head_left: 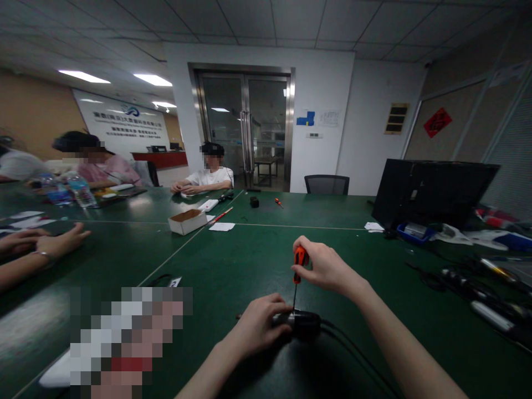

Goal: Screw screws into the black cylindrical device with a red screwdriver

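Observation:
My right hand [322,263] is closed round the orange and black handle of a screwdriver [300,256]. Its thin shaft points straight down, and the tip meets a dark cylindrical device with a cord [306,323] lying on the green table. My left hand [264,318] grips this device from the left, with the fingers over its grey metal part. Whether the tip sits in a screw is too small to tell. Two black cables [349,346] run from the device's right end toward the lower right.
A white open box [188,221] and paper slips [222,226] lie further back, near another screwdriver [279,203] and a small black block [254,202]. On the right stand a monitor [432,194], a blue tray [414,233] and corded tools [477,293]. Another person's hands [45,244] rest at left.

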The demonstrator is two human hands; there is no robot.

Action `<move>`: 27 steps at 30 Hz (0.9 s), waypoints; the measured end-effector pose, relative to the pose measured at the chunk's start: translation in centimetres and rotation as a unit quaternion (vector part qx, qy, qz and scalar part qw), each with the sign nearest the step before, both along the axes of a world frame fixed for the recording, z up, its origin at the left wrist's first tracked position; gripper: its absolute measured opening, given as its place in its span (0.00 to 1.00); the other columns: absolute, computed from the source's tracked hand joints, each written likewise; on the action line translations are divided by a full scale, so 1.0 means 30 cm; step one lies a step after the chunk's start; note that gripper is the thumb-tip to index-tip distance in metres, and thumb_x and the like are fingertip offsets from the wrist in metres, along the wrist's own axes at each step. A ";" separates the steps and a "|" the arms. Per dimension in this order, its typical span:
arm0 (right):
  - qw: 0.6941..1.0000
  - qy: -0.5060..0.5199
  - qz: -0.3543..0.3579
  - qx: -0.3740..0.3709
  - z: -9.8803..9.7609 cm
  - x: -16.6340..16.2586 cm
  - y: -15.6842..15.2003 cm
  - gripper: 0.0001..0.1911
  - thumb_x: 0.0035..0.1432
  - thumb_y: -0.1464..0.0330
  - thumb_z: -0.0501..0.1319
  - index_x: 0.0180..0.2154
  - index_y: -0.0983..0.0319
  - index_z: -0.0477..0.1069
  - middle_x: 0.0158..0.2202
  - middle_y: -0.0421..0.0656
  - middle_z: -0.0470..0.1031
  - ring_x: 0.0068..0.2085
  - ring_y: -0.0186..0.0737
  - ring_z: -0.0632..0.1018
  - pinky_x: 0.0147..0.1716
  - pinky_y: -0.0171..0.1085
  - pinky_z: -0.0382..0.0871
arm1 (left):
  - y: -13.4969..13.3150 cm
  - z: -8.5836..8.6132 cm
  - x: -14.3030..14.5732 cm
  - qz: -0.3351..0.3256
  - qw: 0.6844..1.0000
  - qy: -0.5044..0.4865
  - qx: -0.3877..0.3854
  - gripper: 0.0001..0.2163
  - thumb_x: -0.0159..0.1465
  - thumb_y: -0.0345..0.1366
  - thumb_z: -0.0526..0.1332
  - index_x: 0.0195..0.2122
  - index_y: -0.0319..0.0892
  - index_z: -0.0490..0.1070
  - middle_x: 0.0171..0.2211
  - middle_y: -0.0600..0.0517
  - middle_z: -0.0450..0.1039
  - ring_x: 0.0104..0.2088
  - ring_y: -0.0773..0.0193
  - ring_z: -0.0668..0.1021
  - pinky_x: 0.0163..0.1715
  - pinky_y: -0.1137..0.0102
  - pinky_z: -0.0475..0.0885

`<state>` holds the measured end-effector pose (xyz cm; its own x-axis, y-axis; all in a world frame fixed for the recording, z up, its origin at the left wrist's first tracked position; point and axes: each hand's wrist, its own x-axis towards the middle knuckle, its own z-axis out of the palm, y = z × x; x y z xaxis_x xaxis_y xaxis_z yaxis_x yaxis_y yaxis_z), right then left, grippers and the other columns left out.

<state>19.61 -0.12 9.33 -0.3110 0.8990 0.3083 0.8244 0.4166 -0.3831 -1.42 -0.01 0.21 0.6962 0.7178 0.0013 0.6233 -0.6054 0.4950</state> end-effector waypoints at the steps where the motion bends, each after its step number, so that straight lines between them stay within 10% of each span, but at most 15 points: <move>1: 1.000 0.016 0.016 -0.004 -0.003 0.005 0.002 0.15 0.57 0.71 0.65 0.45 0.57 0.65 0.36 0.39 0.75 0.34 0.37 0.74 0.33 0.34 0.60 | 0.000 0.000 0.000 0.000 1.000 0.001 -0.001 0.13 0.63 0.34 0.65 0.49 0.47 0.80 0.50 0.48 0.76 0.49 0.55 0.77 0.47 0.68 0.70; 9: 0.981 0.145 0.094 -0.085 0.001 0.002 0.006 0.10 0.59 0.68 0.66 0.35 0.58 0.64 0.29 0.35 0.73 0.29 0.34 0.73 0.30 0.32 0.63 | -0.002 0.001 -0.003 -0.003 1.000 -0.004 -0.006 0.14 0.64 0.35 0.65 0.50 0.48 0.79 0.51 0.49 0.76 0.49 0.55 0.77 0.47 0.68 0.70; 18: 0.996 -0.071 -0.042 0.027 0.020 -0.023 -0.019 0.18 0.64 0.49 0.64 0.39 0.56 0.72 0.31 0.41 0.77 0.32 0.41 0.76 0.29 0.35 0.54 | -0.001 -0.004 -0.003 -0.003 1.000 -0.004 0.001 0.14 0.63 0.35 0.65 0.51 0.48 0.79 0.49 0.49 0.76 0.47 0.55 0.77 0.46 0.68 0.70; 27: 1.000 0.004 0.008 0.021 0.004 0.004 -0.003 0.13 0.57 0.68 0.66 0.45 0.57 0.70 0.35 0.39 0.76 0.34 0.37 0.74 0.33 0.34 0.59 | 0.004 -0.012 -0.005 0.001 1.000 -0.004 -0.002 0.13 0.63 0.35 0.65 0.49 0.48 0.79 0.50 0.49 0.76 0.49 0.55 0.77 0.46 0.69 0.70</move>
